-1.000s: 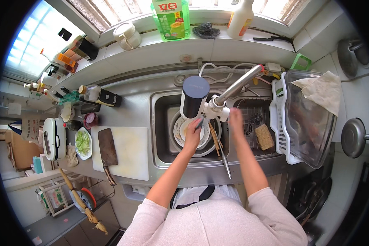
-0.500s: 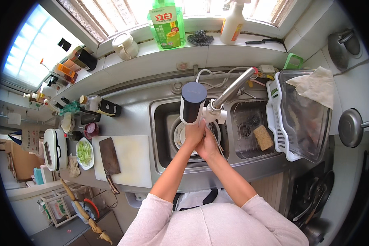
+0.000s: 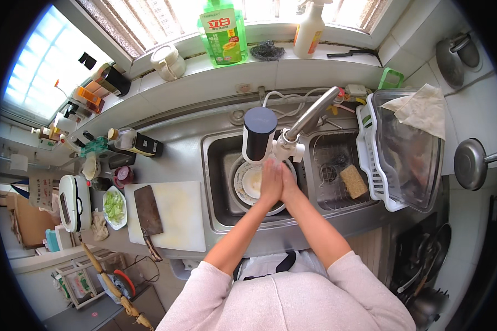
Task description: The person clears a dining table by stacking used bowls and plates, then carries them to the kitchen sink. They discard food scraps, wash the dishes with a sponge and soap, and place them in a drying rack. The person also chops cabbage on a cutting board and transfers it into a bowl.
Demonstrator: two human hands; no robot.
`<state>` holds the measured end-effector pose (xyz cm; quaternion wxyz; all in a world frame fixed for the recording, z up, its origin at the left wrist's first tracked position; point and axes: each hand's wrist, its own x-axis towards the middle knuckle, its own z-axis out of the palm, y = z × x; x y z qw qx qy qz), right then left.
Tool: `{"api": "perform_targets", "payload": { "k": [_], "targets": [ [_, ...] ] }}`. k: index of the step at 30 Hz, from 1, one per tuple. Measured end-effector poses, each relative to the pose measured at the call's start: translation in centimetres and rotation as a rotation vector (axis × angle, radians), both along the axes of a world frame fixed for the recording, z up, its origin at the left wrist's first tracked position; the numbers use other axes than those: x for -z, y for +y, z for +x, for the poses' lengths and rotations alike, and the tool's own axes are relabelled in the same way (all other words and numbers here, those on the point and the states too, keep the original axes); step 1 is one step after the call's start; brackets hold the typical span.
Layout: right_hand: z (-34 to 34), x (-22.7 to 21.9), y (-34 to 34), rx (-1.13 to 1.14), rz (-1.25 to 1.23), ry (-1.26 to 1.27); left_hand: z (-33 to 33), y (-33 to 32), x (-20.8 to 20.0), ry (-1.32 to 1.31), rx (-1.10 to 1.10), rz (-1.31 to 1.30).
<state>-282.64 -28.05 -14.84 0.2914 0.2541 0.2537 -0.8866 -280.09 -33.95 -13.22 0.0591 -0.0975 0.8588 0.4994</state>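
My left hand [image 3: 269, 181] and my right hand [image 3: 289, 186] meet palm to palm over the left sink basin [image 3: 216, 187]. Their fingers are stretched out and lie flat against each other, and nothing shows between them. Just above the fingertips is the tap [image 3: 288, 144], fitted with a white and black cylinder-shaped water filter [image 3: 259, 135]. Behind my left hand, a patterned white bowl [image 3: 252, 181] sits inside a larger round basin in the sink. My hands partly hide both vessels.
A cleaver [image 3: 148, 209] lies on a white cutting board [image 3: 185, 215] at left, beside a dish of chopped greens [image 3: 115, 207]. The right basin holds a wire rack and a sponge [image 3: 353, 182]. A lidded dish rack [image 3: 406, 160] stands farther right; bottles line the windowsill.
My hands went from clasped around each other to fingers straight and palms together. They shifted slightly right, and more of the bowl shows.
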Motion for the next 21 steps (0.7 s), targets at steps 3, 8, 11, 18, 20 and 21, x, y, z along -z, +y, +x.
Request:
{"api": "perform_targets", "payload": {
  "k": [3,8,11,18,20,21],
  "targets": [
    [-2.0,0.0,1.6,-0.139,0.196,-0.057,3.1,1.7,0.6,0.100,-0.021,0.162],
    [-1.6,0.7,0.9,-0.021,0.151,-0.240,5.7,-1.2,-0.2,0.014,0.139,0.256],
    [-1.4,1.5,1.6,-0.013,0.050,-0.202,6.9,-1.2,-2.1,0.111,-0.047,0.294],
    [-2.3,-0.2,-0.3,-0.074,0.196,-0.051,9.7,-3.4,0.8,-0.132,-0.621,0.742],
    [-2.5,0.2,-0.5,-0.084,0.175,-0.077,10.0,-3.6,0.7,-0.199,-0.633,0.764],
    [-2.6,0.6,-0.5,-0.088,0.161,-0.088,10.0,-3.6,0.3,-0.206,-0.638,0.763]
  ]
}}
